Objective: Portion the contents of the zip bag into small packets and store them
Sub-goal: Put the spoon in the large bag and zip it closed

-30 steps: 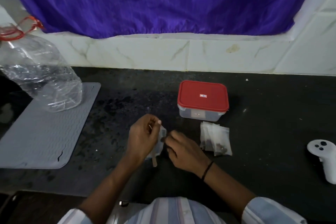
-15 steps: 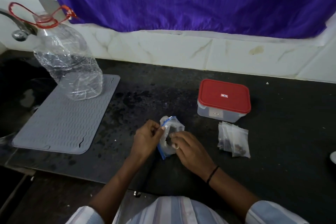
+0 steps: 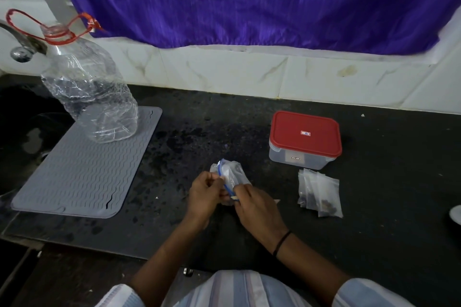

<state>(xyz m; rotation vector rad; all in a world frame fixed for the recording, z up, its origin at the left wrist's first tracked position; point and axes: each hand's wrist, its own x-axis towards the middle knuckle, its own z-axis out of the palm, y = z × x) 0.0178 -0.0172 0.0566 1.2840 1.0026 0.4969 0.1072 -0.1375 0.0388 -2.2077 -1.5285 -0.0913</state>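
A small clear zip bag [image 3: 230, 173] with a blue zip strip stands between my hands at the middle of the dark counter. My left hand [image 3: 205, 195] pinches its left edge near the strip. My right hand [image 3: 257, 209] grips the bag's right side, fingers curled round the plastic. Several small clear packets [image 3: 320, 193] with dark bits inside lie in a loose pile to the right. Behind them sits a clear box with a closed red lid [image 3: 305, 136].
A grey ribbed mat [image 3: 82, 172] lies at the left with a large crumpled clear bottle [image 3: 89, 87] standing on its far end. A tap [image 3: 21, 43] and dark sink are at the far left. A white object [image 3: 456, 214] shows at the right edge. A purple curtain hangs behind.
The view has swung left and down a little. Both hands stay on the zip bag, whose mouth has been drawn narrower, with the blue strip now standing upright between the fingers.
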